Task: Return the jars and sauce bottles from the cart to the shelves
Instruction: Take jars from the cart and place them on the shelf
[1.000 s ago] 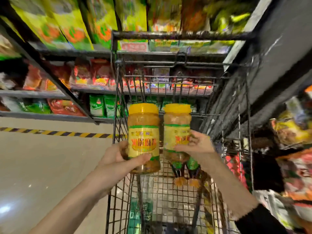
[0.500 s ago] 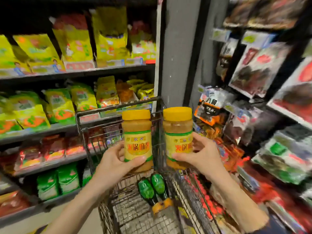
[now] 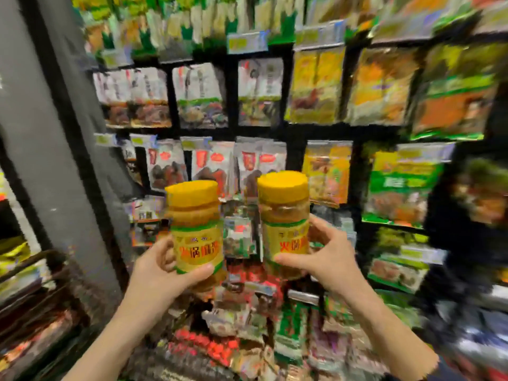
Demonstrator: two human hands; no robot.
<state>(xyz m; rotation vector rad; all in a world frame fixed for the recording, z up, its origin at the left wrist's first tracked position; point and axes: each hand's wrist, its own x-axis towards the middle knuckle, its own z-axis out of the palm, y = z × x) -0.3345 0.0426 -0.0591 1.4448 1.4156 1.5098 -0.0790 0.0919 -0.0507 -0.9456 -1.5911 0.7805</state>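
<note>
I hold two identical jars with yellow lids and yellow labels, both upright at chest height. My left hand grips the left jar around its lower half. The right jar sits a little higher, with my right hand wrapped around its lower right side. Both jars are raised in front of a wall of shelves hung with packaged foods. The cart is only a dark blurred edge at the lower left. No sauce bottles are in view.
A grey pillar stands at the left. Packets in white, yellow and green fill the shelf rows ahead and to the right. More red and green packets lie low beneath my hands. The picture is motion-blurred.
My view has swung right, away from the cart toward the packet shelves. The cart and the two green-capped bottles in it have left the middle of the view. Both jars stay in my hands.
</note>
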